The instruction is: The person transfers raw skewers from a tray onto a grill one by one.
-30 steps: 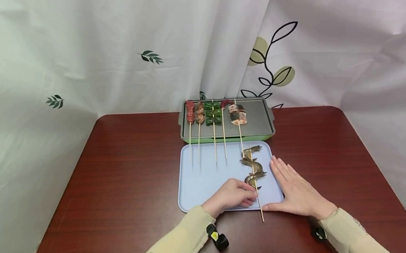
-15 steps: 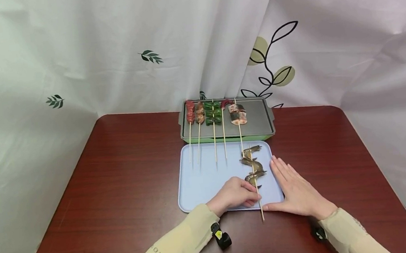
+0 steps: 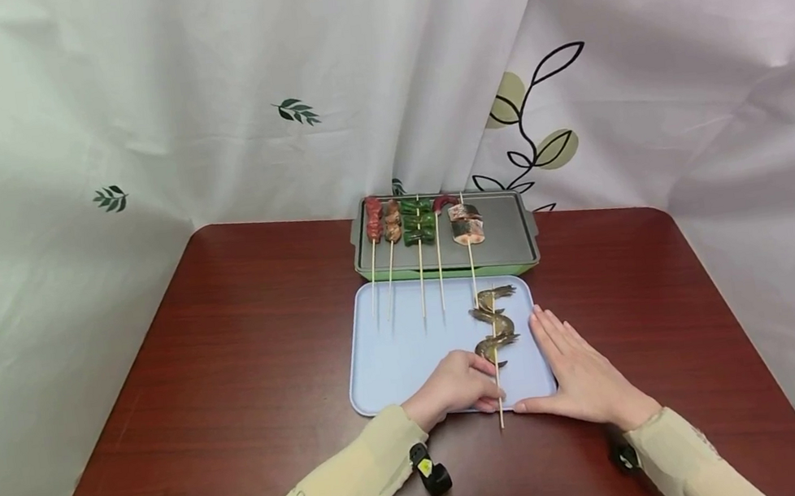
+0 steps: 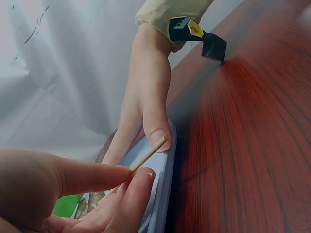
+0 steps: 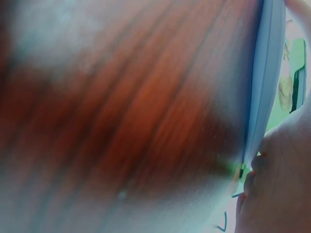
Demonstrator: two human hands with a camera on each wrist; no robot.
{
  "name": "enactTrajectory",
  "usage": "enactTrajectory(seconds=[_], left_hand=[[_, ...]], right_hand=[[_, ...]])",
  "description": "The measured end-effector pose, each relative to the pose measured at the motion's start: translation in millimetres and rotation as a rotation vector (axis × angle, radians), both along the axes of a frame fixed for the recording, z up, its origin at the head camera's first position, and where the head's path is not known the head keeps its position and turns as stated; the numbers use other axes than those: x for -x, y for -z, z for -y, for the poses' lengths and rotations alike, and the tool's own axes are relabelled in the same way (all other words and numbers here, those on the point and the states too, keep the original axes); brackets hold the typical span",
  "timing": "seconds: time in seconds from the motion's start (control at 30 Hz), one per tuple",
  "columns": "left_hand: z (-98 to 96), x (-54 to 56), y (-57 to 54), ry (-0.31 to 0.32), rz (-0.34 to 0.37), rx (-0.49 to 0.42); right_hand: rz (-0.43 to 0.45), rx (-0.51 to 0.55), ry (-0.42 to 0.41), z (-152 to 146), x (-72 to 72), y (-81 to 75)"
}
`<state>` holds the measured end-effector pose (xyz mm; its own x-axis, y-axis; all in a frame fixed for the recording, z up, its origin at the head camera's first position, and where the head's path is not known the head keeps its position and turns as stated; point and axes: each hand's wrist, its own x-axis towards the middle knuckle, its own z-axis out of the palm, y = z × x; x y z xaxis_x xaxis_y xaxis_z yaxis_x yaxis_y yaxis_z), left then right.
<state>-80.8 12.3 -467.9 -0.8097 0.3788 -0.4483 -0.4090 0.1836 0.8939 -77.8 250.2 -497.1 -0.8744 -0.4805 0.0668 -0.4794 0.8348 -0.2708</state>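
A skewer of shrimp, several grey-brown shrimp on one wooden stick, is at the right side of a pale blue tray. Its bare lower end sticks out past the tray's front edge. My left hand pinches that stick between thumb and fingers; the left wrist view shows the stick end poking out of the pinch. My right hand lies with straight fingers along the tray's right edge, its thumb by the front right corner. In the right wrist view the tray rim runs beside this hand.
Behind the tray stands a grey grill plate on a green base. On it lie a red meat skewer, a brown meat skewer, a green pepper skewer, a dark red curled piece on a stick and a fish skewer.
The lower end of the shrimp skewer has swung a little to the left with my left hand, and the stick now stands straighter. My right hand has stayed put.
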Motion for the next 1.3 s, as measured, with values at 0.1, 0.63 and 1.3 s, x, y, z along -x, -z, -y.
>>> enactTrajectory(seconds=[0.1, 0.63, 1.3], left_hand=[[2.0, -1.6, -0.4, -0.006, 0.017, -0.035], [12.2, -8.0, -11.7, 0.018, -0.034, -0.127], [4.2, 48.9, -64.6, -0.054, -0.241, -0.19]], right_hand=[[0.01, -0.002, 0.004, -0.2, -0.4, 0.3], [0.001, -0.003, -0.003, -0.4, -0.7, 0.6], [0.027, 0.005, 0.008, 0.8, -1.3, -1.7]])
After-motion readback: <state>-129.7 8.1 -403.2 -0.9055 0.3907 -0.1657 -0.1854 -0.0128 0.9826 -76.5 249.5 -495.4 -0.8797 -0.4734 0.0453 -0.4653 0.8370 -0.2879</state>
